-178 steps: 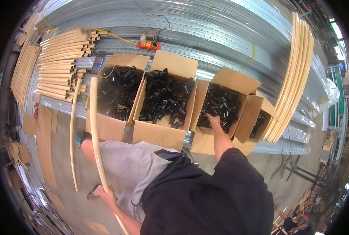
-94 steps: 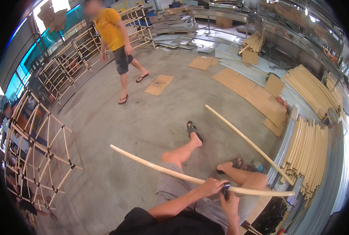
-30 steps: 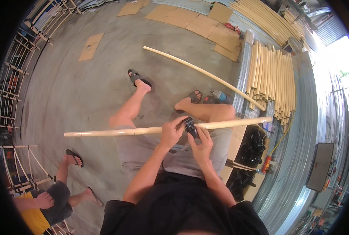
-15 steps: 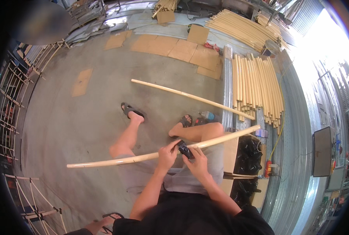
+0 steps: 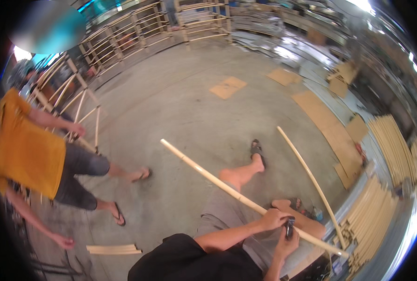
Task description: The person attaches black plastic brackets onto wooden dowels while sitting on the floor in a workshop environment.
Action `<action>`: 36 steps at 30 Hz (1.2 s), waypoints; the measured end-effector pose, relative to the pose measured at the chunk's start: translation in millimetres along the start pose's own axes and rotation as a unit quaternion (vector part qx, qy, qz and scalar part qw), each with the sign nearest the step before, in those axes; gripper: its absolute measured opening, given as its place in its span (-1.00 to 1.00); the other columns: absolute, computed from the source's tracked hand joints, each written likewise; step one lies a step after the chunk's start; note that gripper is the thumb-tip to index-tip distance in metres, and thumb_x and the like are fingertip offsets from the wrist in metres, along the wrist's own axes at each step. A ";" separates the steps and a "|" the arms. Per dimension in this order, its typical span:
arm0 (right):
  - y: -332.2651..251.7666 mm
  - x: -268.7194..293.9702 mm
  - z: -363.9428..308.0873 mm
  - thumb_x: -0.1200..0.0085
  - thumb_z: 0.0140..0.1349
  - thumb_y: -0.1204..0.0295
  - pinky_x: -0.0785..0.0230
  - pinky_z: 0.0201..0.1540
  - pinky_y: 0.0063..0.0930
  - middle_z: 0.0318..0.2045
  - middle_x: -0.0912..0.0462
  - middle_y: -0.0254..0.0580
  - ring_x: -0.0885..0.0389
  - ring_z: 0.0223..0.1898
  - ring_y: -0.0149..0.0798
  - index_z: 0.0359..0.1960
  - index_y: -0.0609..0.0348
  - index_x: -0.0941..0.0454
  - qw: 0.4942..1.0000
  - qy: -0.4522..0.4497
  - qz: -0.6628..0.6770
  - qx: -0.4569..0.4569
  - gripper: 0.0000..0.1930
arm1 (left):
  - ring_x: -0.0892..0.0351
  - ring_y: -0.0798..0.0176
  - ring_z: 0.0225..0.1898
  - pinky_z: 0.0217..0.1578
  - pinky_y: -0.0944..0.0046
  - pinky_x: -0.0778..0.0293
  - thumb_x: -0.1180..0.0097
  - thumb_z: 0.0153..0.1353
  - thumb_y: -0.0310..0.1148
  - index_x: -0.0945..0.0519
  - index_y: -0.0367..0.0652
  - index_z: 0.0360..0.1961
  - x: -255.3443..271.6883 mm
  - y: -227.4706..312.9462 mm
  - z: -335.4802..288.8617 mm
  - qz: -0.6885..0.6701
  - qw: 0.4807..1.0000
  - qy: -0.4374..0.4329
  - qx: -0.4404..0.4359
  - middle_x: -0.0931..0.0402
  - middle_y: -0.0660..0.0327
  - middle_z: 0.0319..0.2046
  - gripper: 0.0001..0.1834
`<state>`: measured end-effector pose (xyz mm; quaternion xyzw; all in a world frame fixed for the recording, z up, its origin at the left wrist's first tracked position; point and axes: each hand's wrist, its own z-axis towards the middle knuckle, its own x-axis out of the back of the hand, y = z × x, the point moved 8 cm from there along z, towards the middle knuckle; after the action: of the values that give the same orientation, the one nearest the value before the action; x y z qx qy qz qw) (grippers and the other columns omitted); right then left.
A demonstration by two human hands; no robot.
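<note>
A long pale yellow pole (image 5: 218,181) lies slantwise across my lap, with a few dark marks along it. A small black fitting (image 5: 289,228) sits on the pole near its lower right part. My left hand (image 5: 273,219) is closed around the pole just left of the fitting, its fingertips touching it. Beneath, my right hand (image 5: 287,242) grips the black fitting with thumb and fingers. How the fitting joins the pole is hidden by the hands.
Another pale pole (image 5: 311,175) rests beyond my knee, one end near a stack of poles (image 5: 365,210). A person in an orange shirt (image 5: 28,145) stands at left beside a pole frame (image 5: 82,89). Short pole pieces (image 5: 114,249) and cardboard sheets (image 5: 318,112) lie on the floor.
My view has swung left, bringing the person in orange and the pole frames into sight. The pole now appears steeply slanted; both hands remain at the black fitting.
</note>
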<state>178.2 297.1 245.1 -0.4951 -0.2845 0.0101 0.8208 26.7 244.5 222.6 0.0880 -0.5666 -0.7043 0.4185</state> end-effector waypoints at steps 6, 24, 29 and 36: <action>-5.5 -0.1 3.3 -0.33 0.14 0.50 -0.50 -0.32 -0.27 -0.34 -0.58 0.03 -0.62 -0.32 -0.06 -0.16 0.49 -0.58 0.997 -0.055 0.011 -0.050 -0.69 | -0.60 -0.03 -0.56 -0.49 0.06 -0.49 -0.24 0.19 -0.30 -0.74 0.02 -0.13 7.4 -1.0 -11.3 0.024 0.999 0.000 0.044 -0.59 0.02 -0.57 -0.77; -22.3 19.5 23.9 -0.37 0.16 0.35 -0.56 -0.20 -0.24 -0.31 -0.72 0.11 -0.72 -0.30 0.01 -0.18 0.32 -0.70 0.996 -0.055 -0.076 0.006 -0.70 | -0.64 0.04 -0.54 -0.48 0.11 -0.53 -0.26 0.14 -0.24 -0.75 0.12 -0.14 -5.1 -2.2 -7.9 0.040 0.997 0.019 0.056 -0.63 0.11 -0.57 -0.76; -15.2 23.5 21.1 -0.35 0.19 0.31 -0.57 -0.16 -0.23 -0.26 -0.74 0.07 -0.72 -0.26 0.03 -0.16 0.28 -0.71 0.995 -0.064 -0.076 -0.012 -0.70 | -0.64 0.05 -0.53 -0.49 0.11 -0.52 -0.24 0.19 -0.19 -0.75 0.14 -0.12 -8.9 1.4 -6.9 0.065 0.996 -0.008 0.052 -0.63 0.13 -0.57 -0.76; -19.6 16.1 20.4 -0.37 0.03 0.41 -0.47 -0.27 -0.14 -0.39 -0.62 0.07 -0.63 -0.36 0.09 -0.24 0.39 -0.64 0.998 -0.038 -0.044 0.023 -0.68 | -0.63 0.05 -0.57 -0.52 0.13 -0.49 -0.25 0.20 -0.23 -0.73 0.07 -0.11 -5.8 -6.9 -12.3 0.028 0.995 0.032 0.085 -0.61 0.12 -0.58 -0.76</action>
<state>176.8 308.4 275.5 -0.4620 -0.3366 -0.0008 0.8205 34.3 239.6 210.4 0.1294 -0.6131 -0.6384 0.4470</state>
